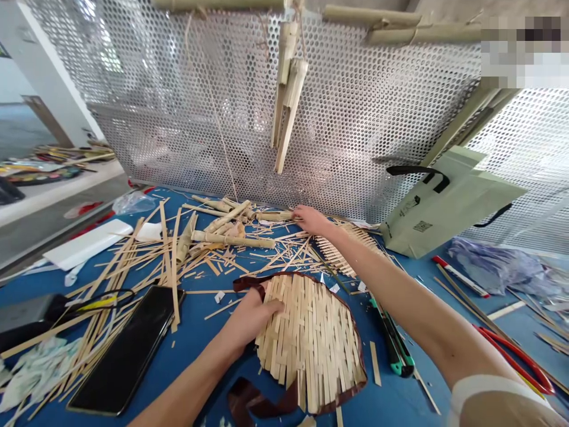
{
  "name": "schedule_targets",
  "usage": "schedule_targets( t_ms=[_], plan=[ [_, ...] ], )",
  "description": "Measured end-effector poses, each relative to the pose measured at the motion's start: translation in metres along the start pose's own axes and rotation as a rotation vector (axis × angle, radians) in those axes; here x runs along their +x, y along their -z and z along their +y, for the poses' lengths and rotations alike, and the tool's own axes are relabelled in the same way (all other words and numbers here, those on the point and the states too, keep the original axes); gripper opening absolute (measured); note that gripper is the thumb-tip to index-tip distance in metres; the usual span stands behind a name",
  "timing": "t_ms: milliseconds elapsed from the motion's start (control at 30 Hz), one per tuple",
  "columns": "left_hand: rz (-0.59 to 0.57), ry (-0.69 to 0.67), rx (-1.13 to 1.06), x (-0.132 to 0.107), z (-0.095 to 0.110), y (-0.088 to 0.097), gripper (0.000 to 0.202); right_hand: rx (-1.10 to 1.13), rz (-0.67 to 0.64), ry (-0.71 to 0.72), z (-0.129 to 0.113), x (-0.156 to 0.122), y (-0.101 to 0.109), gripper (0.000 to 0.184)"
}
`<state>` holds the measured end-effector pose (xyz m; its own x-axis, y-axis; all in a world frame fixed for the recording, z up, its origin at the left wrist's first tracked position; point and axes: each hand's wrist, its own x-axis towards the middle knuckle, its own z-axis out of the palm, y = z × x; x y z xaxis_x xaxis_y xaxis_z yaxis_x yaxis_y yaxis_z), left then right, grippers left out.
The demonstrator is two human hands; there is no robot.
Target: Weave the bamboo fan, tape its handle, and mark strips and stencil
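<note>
A woven bamboo panel (311, 332), rounded in outline, lies on the blue table with brown ribbon (255, 400) along its edge and loose at its lower left. My left hand (251, 317) is closed on the panel's left edge, thumb on top. Far across the table my right hand (309, 220) reaches down among bamboo offcuts beside the perforated metal screen. Its fingers look bent together at the end of a short bamboo piece (278, 216); what they hold, if anything, is hidden. Under my right forearm lies another slatted bamboo piece (335, 252).
Bamboo tubes (233, 239) and thin strips (120, 267) cover the table's left and back. A black phone (127, 350) lies at left, a utility knife (393, 341) at right, near red-handled pliers (518, 356). A paper bag (444, 207) stands against the metal screen (347, 130).
</note>
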<state>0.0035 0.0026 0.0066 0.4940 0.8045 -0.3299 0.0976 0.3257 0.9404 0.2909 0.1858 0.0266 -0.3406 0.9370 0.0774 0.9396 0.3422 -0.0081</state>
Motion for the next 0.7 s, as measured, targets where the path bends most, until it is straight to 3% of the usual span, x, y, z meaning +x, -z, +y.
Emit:
schedule_targets(
  t_ms=[133, 200, 300, 367, 533, 633, 700],
  plan=[
    [-0.136, -0.018, 0.061, -0.005, 0.001, 0.0, 0.05, 0.042, -0.051, 0.095, -0.006, -0.018, 0.014, 0.032],
    [-0.257, -0.015, 0.098, -0.01, 0.003, 0.0, 0.052, 0.088, -0.107, 0.182, -0.016, -0.036, 0.019, 0.055],
    [-0.38, -0.029, 0.17, -0.015, 0.007, 0.001, 0.056, 0.184, -0.262, 0.325, -0.036, -0.067, 0.017, 0.112],
    [-0.425, -0.057, 0.218, -0.016, 0.008, 0.001, 0.057, 0.177, -0.303, 0.346, -0.047, -0.083, 0.012, 0.123],
    [-0.483, -0.058, 0.255, -0.013, 0.007, 0.003, 0.058, 0.038, -0.176, 0.341, -0.055, -0.088, 0.006, 0.051],
    [-0.522, -0.033, 0.241, -0.011, 0.005, 0.002, 0.06, -0.013, -0.149, 0.296, -0.053, -0.077, 0.006, 0.028],
    [-0.528, -0.02, 0.229, -0.011, 0.003, 0.001, 0.056, -0.043, -0.138, 0.243, -0.054, -0.069, 0.007, 0.023]
  ],
)
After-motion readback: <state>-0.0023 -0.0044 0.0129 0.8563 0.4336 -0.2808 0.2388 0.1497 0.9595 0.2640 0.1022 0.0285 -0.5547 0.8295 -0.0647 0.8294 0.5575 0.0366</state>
